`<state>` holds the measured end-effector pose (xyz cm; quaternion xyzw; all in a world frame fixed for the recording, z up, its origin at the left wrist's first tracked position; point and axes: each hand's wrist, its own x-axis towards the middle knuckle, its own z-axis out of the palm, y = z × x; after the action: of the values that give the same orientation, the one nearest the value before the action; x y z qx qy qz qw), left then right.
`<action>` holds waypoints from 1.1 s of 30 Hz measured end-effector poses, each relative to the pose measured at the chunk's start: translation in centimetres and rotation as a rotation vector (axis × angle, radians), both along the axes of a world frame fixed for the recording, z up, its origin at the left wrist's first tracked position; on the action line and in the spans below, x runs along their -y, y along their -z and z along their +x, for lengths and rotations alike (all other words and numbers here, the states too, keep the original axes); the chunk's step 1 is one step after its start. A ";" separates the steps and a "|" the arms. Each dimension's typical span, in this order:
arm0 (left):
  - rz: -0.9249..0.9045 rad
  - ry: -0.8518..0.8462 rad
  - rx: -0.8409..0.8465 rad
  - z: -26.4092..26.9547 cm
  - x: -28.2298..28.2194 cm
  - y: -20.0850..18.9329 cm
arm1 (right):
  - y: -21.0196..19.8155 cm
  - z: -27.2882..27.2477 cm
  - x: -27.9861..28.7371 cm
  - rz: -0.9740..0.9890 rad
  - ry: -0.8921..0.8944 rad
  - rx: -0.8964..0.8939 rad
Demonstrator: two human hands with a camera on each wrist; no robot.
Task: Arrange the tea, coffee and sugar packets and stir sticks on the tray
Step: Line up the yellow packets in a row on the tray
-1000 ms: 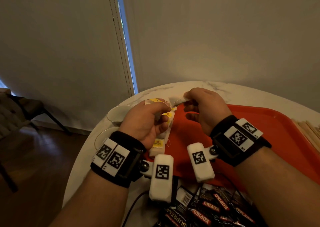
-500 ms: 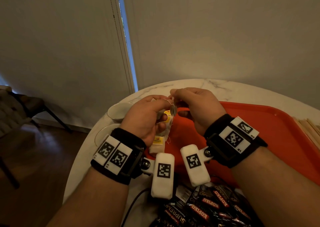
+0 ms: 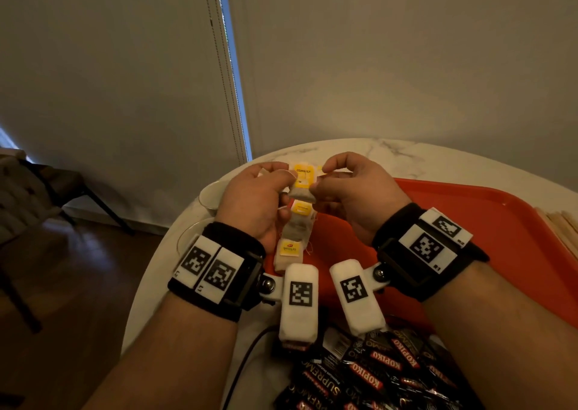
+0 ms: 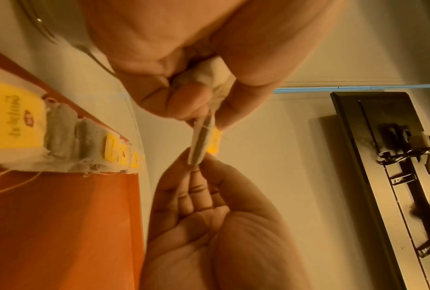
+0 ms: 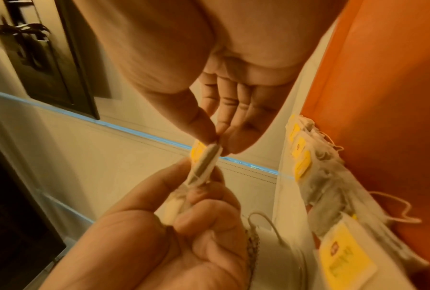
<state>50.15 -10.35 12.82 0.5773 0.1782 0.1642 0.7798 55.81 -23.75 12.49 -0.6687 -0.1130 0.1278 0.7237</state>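
Two hands hold one tea bag in the air above the left edge of the tray. The left hand has thumb and fingers clamped on one end, with more bag material bunched in its palm; the right hand pinches the other end between thumb and fingertips. Its long axis runs from hand to hand, and the yellow tag stands up behind it.

The paper looks thin — a strong pull from both sides could tear it. The string could also catch on the row of tea bags which lies along the tray's left edge and drag them out of line — their loose threads are close below.
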 end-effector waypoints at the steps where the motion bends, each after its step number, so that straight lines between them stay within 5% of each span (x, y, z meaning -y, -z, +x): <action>1: -0.012 -0.050 0.015 0.1 -0.1 0.0 | 0.2 0.0 -0.1 -0.007 0.004 -0.036; 10: -0.063 -0.160 0.050 0.4 -0.8 -0.2 | 2.4 -0.1 0.1 -0.162 -0.030 -0.364; 25: -0.222 -0.147 -0.010 -0.2 -0.6 -1.1 | 2.1 -1.0 -0.7 -0.248 -0.082 -0.459; 33: -0.298 -0.062 0.002 -0.5 -0.7 -0.7 | 1.1 -1.5 -0.8 -0.326 -0.172 -0.352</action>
<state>49.68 -9.68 13.54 0.4491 0.2177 0.1602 0.8516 54.28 -22.92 11.42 -0.7318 -0.0198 0.3200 0.6014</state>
